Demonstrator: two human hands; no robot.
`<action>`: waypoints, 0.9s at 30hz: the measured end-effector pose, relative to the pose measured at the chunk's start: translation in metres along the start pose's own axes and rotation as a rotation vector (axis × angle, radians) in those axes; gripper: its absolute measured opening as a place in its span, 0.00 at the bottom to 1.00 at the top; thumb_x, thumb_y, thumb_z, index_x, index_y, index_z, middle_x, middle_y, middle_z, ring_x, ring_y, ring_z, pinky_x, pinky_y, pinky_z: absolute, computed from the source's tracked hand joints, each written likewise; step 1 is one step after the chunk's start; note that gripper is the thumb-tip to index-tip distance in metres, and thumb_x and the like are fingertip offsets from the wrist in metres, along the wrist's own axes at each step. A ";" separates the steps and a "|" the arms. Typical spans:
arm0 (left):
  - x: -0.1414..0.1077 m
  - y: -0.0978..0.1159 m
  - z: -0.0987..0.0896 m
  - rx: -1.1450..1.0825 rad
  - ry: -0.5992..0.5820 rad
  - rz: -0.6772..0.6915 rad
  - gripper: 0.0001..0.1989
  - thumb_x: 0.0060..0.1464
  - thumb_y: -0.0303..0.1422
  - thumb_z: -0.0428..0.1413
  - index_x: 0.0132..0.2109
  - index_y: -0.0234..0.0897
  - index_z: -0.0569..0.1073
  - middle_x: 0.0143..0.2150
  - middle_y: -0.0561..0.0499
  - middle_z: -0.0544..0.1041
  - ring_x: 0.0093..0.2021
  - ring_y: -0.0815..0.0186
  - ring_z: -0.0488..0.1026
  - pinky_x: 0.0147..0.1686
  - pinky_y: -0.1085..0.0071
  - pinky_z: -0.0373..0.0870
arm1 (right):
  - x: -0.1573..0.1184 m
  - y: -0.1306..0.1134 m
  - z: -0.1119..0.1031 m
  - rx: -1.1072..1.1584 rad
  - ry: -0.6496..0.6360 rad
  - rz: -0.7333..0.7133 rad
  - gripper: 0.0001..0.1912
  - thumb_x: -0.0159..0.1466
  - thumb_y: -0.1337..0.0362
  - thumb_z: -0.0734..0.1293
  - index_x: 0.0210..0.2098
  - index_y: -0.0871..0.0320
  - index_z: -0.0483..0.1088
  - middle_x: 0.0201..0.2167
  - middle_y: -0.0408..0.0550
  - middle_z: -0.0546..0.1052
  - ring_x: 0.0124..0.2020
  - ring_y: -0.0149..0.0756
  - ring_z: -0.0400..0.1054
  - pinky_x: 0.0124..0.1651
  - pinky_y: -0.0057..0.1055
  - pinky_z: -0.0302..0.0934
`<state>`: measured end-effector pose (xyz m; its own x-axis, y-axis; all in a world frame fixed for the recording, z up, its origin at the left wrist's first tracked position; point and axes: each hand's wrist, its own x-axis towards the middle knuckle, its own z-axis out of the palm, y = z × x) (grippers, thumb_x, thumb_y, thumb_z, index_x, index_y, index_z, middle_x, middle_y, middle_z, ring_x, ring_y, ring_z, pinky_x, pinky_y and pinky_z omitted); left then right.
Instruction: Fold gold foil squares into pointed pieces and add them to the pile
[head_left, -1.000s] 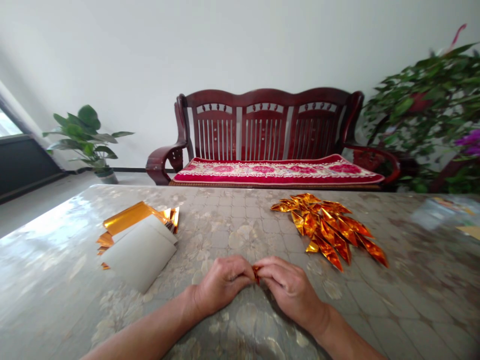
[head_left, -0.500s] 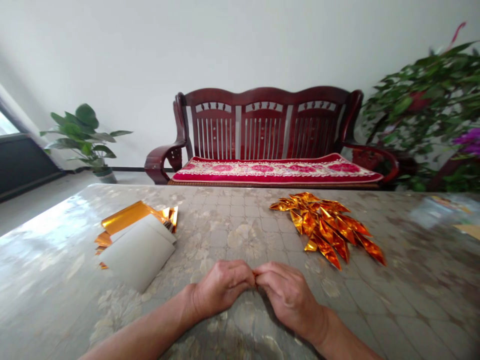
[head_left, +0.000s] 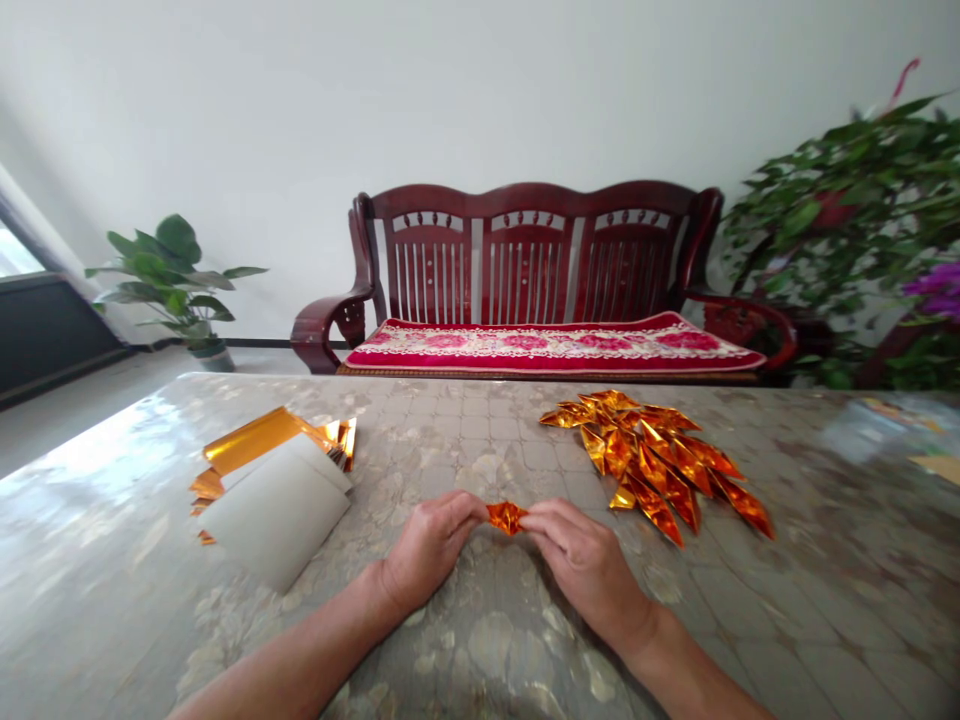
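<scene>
Above the marbled grey tabletop (head_left: 480,440), the left hand (head_left: 433,553) and right hand (head_left: 589,565) pinch opposite ends of a small folded piece of shiny orange-gold foil paper (head_left: 507,518). It looks light, crisp and easily creased, best held by those ends. A heap of pointed gold foil folds (head_left: 646,460) lies nearby.
</scene>
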<state>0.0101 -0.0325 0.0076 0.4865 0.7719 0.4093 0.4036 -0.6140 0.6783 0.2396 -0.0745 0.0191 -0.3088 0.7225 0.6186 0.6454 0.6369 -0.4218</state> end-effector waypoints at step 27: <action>0.002 0.007 0.002 0.056 -0.023 -0.010 0.15 0.60 0.22 0.48 0.39 0.42 0.78 0.37 0.53 0.81 0.37 0.69 0.78 0.38 0.78 0.70 | -0.003 0.008 0.003 -0.051 -0.034 0.026 0.16 0.66 0.74 0.60 0.40 0.53 0.77 0.36 0.45 0.81 0.37 0.34 0.77 0.41 0.28 0.71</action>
<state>0.0157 -0.0354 0.0115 0.4991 0.7747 0.3882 0.4509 -0.6148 0.6471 0.2438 -0.0708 0.0119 -0.3139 0.7481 0.5846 0.6880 0.6036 -0.4029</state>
